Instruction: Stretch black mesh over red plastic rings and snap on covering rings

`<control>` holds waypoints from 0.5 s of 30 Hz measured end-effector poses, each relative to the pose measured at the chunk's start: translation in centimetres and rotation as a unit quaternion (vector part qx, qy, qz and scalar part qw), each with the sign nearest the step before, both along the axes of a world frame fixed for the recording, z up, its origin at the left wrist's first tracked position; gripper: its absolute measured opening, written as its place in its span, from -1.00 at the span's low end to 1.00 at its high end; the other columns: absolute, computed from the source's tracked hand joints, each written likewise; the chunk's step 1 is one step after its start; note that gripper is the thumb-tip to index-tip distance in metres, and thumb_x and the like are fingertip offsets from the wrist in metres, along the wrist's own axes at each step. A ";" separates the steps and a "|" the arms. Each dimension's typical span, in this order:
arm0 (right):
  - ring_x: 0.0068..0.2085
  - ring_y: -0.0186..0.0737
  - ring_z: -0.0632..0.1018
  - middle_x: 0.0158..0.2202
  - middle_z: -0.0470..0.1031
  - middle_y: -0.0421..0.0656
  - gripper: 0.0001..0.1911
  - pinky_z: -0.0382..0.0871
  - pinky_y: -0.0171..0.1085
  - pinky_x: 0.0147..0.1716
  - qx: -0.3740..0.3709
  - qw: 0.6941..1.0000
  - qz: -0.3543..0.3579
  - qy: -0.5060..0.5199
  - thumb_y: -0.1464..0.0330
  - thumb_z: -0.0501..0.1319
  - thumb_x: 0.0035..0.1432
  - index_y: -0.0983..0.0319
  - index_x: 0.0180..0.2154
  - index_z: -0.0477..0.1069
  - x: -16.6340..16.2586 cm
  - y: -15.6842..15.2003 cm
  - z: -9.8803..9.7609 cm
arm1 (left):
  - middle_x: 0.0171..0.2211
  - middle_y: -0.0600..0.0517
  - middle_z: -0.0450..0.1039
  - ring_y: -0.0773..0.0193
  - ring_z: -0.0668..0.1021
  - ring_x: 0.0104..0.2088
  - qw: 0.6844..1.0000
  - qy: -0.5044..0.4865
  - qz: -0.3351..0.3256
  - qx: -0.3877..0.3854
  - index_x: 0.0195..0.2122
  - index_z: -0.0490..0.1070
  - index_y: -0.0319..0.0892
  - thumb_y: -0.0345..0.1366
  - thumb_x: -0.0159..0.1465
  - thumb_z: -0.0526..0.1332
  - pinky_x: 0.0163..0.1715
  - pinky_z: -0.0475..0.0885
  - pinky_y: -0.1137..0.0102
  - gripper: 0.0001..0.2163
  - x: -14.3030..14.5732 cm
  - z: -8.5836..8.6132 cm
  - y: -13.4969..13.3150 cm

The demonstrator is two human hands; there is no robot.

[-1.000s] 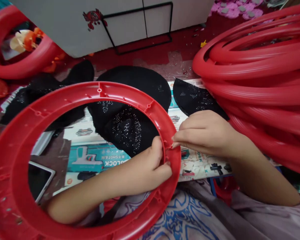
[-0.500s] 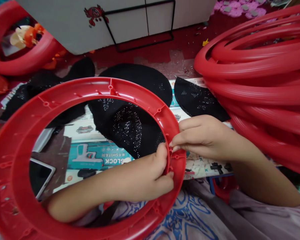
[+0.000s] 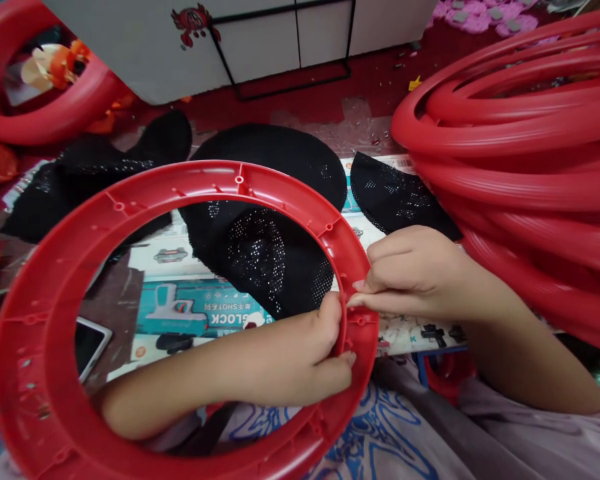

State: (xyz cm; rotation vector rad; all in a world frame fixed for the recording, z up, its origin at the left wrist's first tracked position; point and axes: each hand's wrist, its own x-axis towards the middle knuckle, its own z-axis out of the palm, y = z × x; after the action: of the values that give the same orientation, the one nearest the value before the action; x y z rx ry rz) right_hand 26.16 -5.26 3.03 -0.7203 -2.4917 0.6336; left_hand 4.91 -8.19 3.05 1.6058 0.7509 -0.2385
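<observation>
A large red plastic ring (image 3: 200,180), its hollow ribbed side facing up, is tilted over my lap and the work surface. Reaching up through its opening, my left hand (image 3: 320,357) is closed round the inner rim on the right side. At that same spot my right hand (image 3: 410,273) pinches thumb and finger together over the ring's channel, beside a small post. Whatever lies between those fingertips is too small to make out. Tiny metal bits (image 3: 29,385) sit in the channel at the left. Behind the ring lies black fabric with shiny dots (image 3: 260,253).
Stacked red rings (image 3: 510,160) rise at the right. Another black dotted piece (image 3: 400,193) lies beside them, and black fabric (image 3: 75,193) lies at left. Printed cardboard (image 3: 180,313) covers the surface, near a white-edged device (image 3: 93,343). A white box (image 3: 280,47) stands behind.
The ring has shifted slightly right and turned a little, with my left hand still on its rim. My right fingers have drawn closer together at the channel.
</observation>
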 end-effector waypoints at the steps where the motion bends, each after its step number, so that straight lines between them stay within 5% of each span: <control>1: -0.54 -0.43 0.27 -0.62 0.27 -0.29 -0.69 0.07 -0.37 -0.54 0.006 1.000 -0.004 0.002 0.36 0.18 0.21 0.25 -0.58 0.38 0.0 0.0 0.0 | -0.27 -0.10 0.44 0.15 0.51 -0.33 1.000 -0.001 0.000 -0.001 0.05 0.05 -0.25 -0.14 0.30 0.00 -0.41 0.35 0.34 -0.62 0.0 0.0 0.0; 9: -0.57 -0.49 0.20 -0.64 0.15 -0.33 -0.62 0.02 -0.40 -0.57 -0.096 0.993 -0.045 0.045 0.39 0.25 0.15 0.27 -0.67 0.24 -0.2 0.0 0.2 | -0.28 -0.07 0.44 0.19 0.49 -0.40 1.000 0.008 0.008 -0.007 0.06 0.03 -0.23 -0.08 0.33 -0.03 -0.48 0.31 0.35 -0.61 -0.1 0.4 0.1; 15: -0.59 -0.56 0.22 -0.65 0.19 -0.36 -0.64 0.03 -0.46 -0.60 -0.188 0.976 -0.068 0.080 0.46 0.29 0.06 0.30 -0.68 0.22 0.0 0.4 0.1 | -0.13 -0.07 0.41 0.18 0.50 -0.17 0.982 -0.100 0.128 -0.098 0.15 0.02 -0.14 -0.10 0.31 0.11 -0.21 0.43 0.32 -0.54 0.2 -0.6 -0.7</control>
State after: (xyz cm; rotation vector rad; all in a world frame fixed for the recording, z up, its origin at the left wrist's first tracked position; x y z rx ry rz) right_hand 26.19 -4.88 3.12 -0.9268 -2.1756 1.0829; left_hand 5.12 -8.91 2.46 1.3103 0.7453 0.0350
